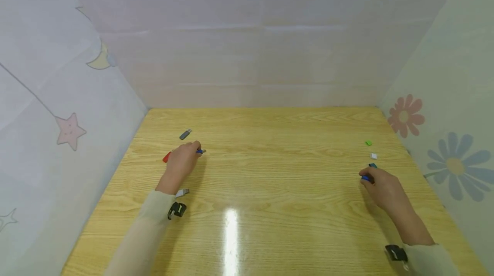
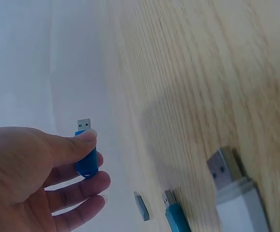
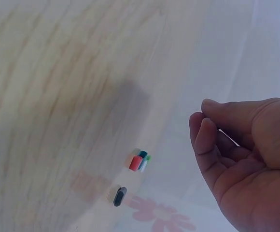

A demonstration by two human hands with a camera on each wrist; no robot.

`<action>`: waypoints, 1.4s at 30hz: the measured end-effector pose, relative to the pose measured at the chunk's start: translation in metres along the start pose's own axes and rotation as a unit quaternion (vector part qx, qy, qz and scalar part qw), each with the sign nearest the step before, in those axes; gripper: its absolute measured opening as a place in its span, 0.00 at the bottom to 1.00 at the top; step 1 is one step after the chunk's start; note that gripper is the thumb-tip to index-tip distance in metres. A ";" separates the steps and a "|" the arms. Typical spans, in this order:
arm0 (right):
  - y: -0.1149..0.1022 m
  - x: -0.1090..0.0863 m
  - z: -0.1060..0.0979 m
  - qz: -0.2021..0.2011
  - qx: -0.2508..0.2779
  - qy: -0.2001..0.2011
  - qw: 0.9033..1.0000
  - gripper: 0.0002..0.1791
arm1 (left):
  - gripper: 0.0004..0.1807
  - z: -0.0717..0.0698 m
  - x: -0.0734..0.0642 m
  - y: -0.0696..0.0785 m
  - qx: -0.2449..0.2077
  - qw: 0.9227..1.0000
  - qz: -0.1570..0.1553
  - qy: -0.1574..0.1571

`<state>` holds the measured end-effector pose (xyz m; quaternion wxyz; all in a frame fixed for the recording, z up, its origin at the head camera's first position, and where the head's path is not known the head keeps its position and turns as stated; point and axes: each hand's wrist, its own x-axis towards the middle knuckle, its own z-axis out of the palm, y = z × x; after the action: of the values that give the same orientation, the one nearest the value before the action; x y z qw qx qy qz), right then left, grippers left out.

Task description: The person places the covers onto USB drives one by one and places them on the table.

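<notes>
My left hand [image 1: 182,161] pinches a blue USB stick [image 2: 86,164] between thumb and fingers, its bare metal plug pointing away. Far to the right, my right hand [image 1: 384,186] pinches a small blue cap [image 1: 365,177] between thumb and fingertips; in the right wrist view the fingers hide it. Around the left hand lie a dark grey USB stick [image 1: 185,134], a red one [image 1: 167,157], a white one [image 1: 182,192] and a teal one [image 2: 177,218]. Just beyond the right hand, a teal cap [image 1: 372,165], a white cap [image 1: 373,156] and a green cap [image 1: 368,143] form a row.
In the right wrist view a red cap [image 3: 135,163] and a black cap [image 3: 119,196] also show on the wooden table [image 1: 278,207]. Patterned sheets [image 1: 444,95] stand along the table's sides, with a plain pale one [image 1: 247,53] behind.
</notes>
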<state>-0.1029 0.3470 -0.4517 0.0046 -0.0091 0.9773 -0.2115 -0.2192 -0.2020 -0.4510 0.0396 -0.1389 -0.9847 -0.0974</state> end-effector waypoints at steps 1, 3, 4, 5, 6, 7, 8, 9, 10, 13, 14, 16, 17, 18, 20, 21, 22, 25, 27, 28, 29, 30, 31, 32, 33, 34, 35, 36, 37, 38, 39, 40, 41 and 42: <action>-0.001 0.001 0.000 -0.005 0.000 0.000 1.000 0.12 | 0.08 0.000 0.000 0.001 -0.005 1.000 0.001 -0.001; -0.004 0.003 -0.001 -0.017 -0.001 0.002 1.000 0.13 | 0.08 0.000 -0.001 0.003 -0.018 1.000 0.002 -0.005; -0.006 0.005 -0.001 -0.025 -0.003 0.004 1.000 0.13 | 0.08 0.000 -0.001 0.005 -0.024 1.000 0.001 -0.009; -0.008 0.006 -0.001 -0.031 -0.002 0.005 0.999 0.13 | 0.08 0.000 -0.001 0.006 -0.033 0.999 -0.001 -0.013; -0.010 0.007 -0.001 -0.037 -0.003 0.005 0.999 0.14 | 0.08 0.000 -0.001 0.008 -0.039 0.999 -0.002 -0.016; -0.012 0.008 -0.001 -0.042 -0.004 0.006 0.999 0.14 | 0.08 0.000 -0.001 0.010 -0.044 0.999 -0.003 -0.019; -0.013 0.009 -0.001 -0.045 -0.004 0.006 0.999 0.15 | 0.08 0.000 -0.001 0.012 -0.050 0.999 -0.004 -0.022; -0.014 0.010 0.000 -0.046 -0.003 0.006 0.999 0.15 | 0.08 0.001 -0.001 0.013 -0.053 0.998 -0.004 -0.023; -0.016 0.012 0.000 -0.044 0.001 0.003 0.999 0.15 | 0.08 0.001 -0.001 0.015 -0.054 0.998 -0.003 -0.024; -0.019 0.015 0.002 -0.036 0.016 0.003 0.999 0.15 | 0.08 0.004 -0.001 0.021 -0.053 0.998 0.000 -0.025; -0.021 0.016 0.003 -0.034 0.023 0.003 0.999 0.14 | 0.08 0.005 -0.001 0.023 -0.054 0.998 0.000 -0.025; -0.024 0.018 0.004 -0.031 0.032 0.005 0.999 0.13 | 0.08 0.006 -0.001 0.027 -0.059 0.998 -0.001 -0.024; -0.026 0.018 0.004 -0.032 0.034 0.006 0.999 0.13 | 0.08 0.006 -0.001 0.029 -0.061 0.998 -0.002 -0.024; -0.027 0.019 0.005 -0.032 0.035 0.007 0.999 0.13 | 0.08 0.007 -0.001 0.031 -0.064 0.998 -0.001 -0.023; -0.031 0.020 0.006 -0.033 0.038 0.012 0.999 0.12 | 0.08 0.007 -0.001 0.035 -0.072 0.997 -0.001 -0.022; -0.033 0.021 0.006 -0.034 0.037 0.015 0.999 0.12 | 0.08 0.008 -0.001 0.037 -0.074 0.997 0.001 -0.021; -0.035 0.021 0.007 -0.035 0.039 0.019 0.998 0.12 | 0.08 0.008 -0.001 0.039 -0.076 0.997 0.003 -0.020; -0.040 0.022 0.009 -0.043 0.038 0.030 0.998 0.11 | 0.07 0.009 -0.001 0.044 -0.081 0.997 0.010 -0.015; -0.043 0.023 0.010 -0.046 0.039 0.036 0.998 0.11 | 0.07 0.010 0.000 0.049 -0.085 0.996 0.014 -0.013; -0.044 0.024 0.011 -0.047 0.042 0.038 0.997 0.11 | 0.07 0.010 0.000 0.051 -0.088 0.996 0.015 -0.012; -0.045 0.024 0.012 -0.047 0.044 0.039 0.997 0.11 | 0.07 0.010 0.000 0.053 -0.091 0.996 0.017 -0.013; -0.046 0.025 0.012 -0.048 0.047 0.041 0.997 0.11 | 0.07 0.011 0.000 0.055 -0.094 0.995 0.017 -0.015; -0.048 0.025 0.013 -0.048 0.051 0.041 0.997 0.11 | 0.07 0.011 0.000 0.057 -0.099 0.995 0.016 -0.016; -0.049 0.025 0.014 -0.048 0.053 0.044 0.996 0.11 | 0.07 0.012 0.001 0.059 -0.101 0.995 0.016 -0.018; -0.050 0.026 0.014 -0.049 0.054 0.045 0.996 0.11 | 0.07 0.012 0.001 0.061 -0.103 0.994 0.017 -0.019; -0.052 0.026 0.015 -0.051 0.054 0.047 0.996 0.11 | 0.07 0.012 0.001 0.063 -0.103 0.994 0.018 -0.020; -0.054 0.027 0.015 -0.054 0.053 0.050 0.996 0.11 | 0.07 0.013 0.001 0.065 -0.104 0.994 0.019 -0.022; -0.055 0.028 0.015 -0.056 0.051 0.051 0.996 0.10 | 0.07 0.014 0.001 0.066 -0.104 0.994 0.020 -0.024; -0.057 0.028 0.016 -0.058 0.049 0.053 0.996 0.10 | 0.07 0.014 0.001 0.068 -0.105 0.994 0.022 -0.025; -0.059 0.029 0.016 -0.060 0.048 0.054 0.996 0.10 | 0.07 0.014 0.001 0.070 -0.106 0.994 0.023 -0.026; -0.061 0.030 0.016 -0.060 0.047 0.055 0.996 0.10 | 0.07 0.014 0.001 0.071 -0.107 0.994 0.024 -0.027; -0.063 0.030 0.016 -0.060 0.048 0.054 0.996 0.10 | 0.07 0.014 0.001 0.073 -0.110 0.993 0.024 -0.028; -0.065 0.031 0.016 -0.060 0.050 0.052 0.996 0.10 | 0.07 0.014 0.001 0.074 -0.113 0.993 0.025 -0.030; -0.067 0.031 0.016 -0.059 0.052 0.049 0.996 0.10 | 0.08 0.015 0.001 0.076 -0.115 0.993 0.025 -0.030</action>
<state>-0.1329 0.2790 -0.4385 -0.0551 -0.0560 0.9618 -0.2624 -0.1995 -0.1271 -0.4514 -0.0040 -0.1698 -0.9640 -0.2045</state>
